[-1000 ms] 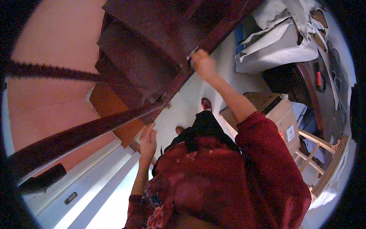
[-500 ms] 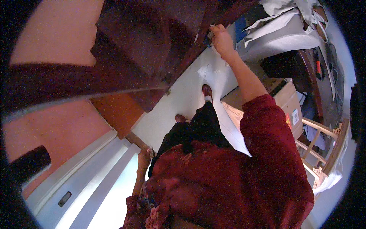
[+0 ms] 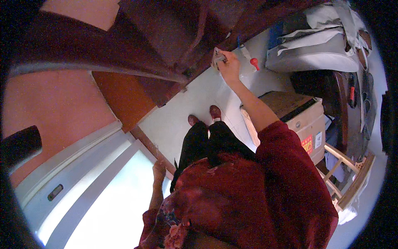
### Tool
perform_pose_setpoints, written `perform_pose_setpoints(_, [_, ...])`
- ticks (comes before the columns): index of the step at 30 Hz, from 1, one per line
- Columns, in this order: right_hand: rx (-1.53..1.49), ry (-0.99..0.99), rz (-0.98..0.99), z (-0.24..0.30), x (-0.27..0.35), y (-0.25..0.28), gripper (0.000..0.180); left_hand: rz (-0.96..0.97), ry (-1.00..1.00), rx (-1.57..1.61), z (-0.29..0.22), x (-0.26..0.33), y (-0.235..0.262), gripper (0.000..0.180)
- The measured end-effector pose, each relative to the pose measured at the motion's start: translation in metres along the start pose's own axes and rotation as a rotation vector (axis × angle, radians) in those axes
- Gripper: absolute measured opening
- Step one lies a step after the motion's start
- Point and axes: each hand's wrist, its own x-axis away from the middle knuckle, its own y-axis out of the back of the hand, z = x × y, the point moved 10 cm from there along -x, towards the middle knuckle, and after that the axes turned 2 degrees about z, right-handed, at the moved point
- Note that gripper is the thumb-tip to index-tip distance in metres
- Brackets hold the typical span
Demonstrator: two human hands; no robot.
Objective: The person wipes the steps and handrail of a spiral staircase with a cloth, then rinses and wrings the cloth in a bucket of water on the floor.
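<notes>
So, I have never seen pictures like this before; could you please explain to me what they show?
Of course. There is no machine here: these are a person's own bare hands. The camera sits on the person's head and looks down; its very wide lens bends straight edges. The right hand grips what looks like a crumpled grey cloth, near dark woodwork. The left hand is low on the left side; I cannot tell whether it holds anything. Below is a pale floor, with a cardboard box on the right.
</notes>
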Motion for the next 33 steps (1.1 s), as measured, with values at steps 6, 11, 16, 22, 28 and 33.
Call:
perform_pose_setpoints(6, [0.349, 0.018, 0.356, -0.013, 0.005, -0.077, 0.036, -0.066, -0.096, -0.067, -0.027, 0.056, -0.054, 0.018])
perform_pose_setpoints(11, [0.594, 0.258, 0.564, -0.007, 0.032, -0.119, 0.024, 0.011, 0.129, -0.219, -0.001, 0.082, -0.097, 0.019])
perform_pose_setpoints(16, [0.683, 0.349, 0.673, -0.005, 0.053, -0.148, 0.018, -0.039, 0.080, 0.065, 0.018, 0.088, -0.104, 0.018])
perform_pose_setpoints(22, [0.538, 0.124, 0.596, -0.021, 0.099, -0.180, 0.020, -0.040, -0.071, 0.035, -0.009, 0.087, -0.086, 0.021])
perform_pose_setpoints(28, [0.340, 0.223, 0.599, -0.023, 0.065, -0.147, 0.030, -0.021, 0.058, 0.068, 0.021, 0.099, -0.086, 0.019])
perform_pose_setpoints(33, [0.408, 0.172, 0.182, -0.019, 0.023, -0.096, 0.034, -0.026, 0.135, 0.181, 0.078, 0.109, -0.114, 0.019])
